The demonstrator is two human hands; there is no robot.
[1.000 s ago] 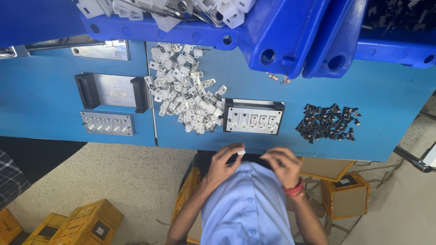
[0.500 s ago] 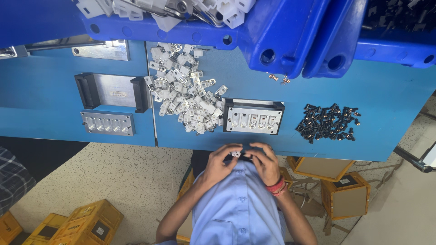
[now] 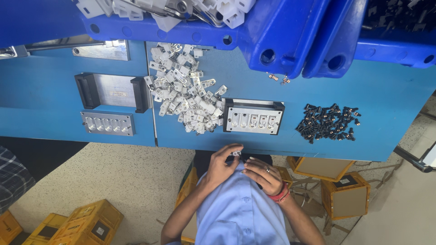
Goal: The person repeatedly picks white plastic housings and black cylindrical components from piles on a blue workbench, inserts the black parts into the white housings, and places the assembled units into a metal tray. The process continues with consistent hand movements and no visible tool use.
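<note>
My left hand (image 3: 221,164) pinches a small pale metal part (image 3: 235,153) in its fingertips, just below the blue table's front edge (image 3: 290,152). My right hand (image 3: 262,175), with a ring and red wrist bands, lies against my blue shirt, fingers stretched toward the part and close beside it. On the table above stands a metal fixture with a row of slots (image 3: 253,117). A pile of white and metal parts (image 3: 184,95) lies to its left. A heap of small black parts (image 3: 328,122) lies to its right.
A second slotted metal block (image 3: 107,123) and a plate with black end handles (image 3: 113,91) sit at the table's left. Blue bins (image 3: 272,31) overhang the far side. Yellow crates (image 3: 93,222) and cardboard boxes (image 3: 347,195) stand on the floor.
Both hands came in from apart at the table edge and met in front of my chest. The left hand now holds the small part up while the right has slipped slightly lower.
</note>
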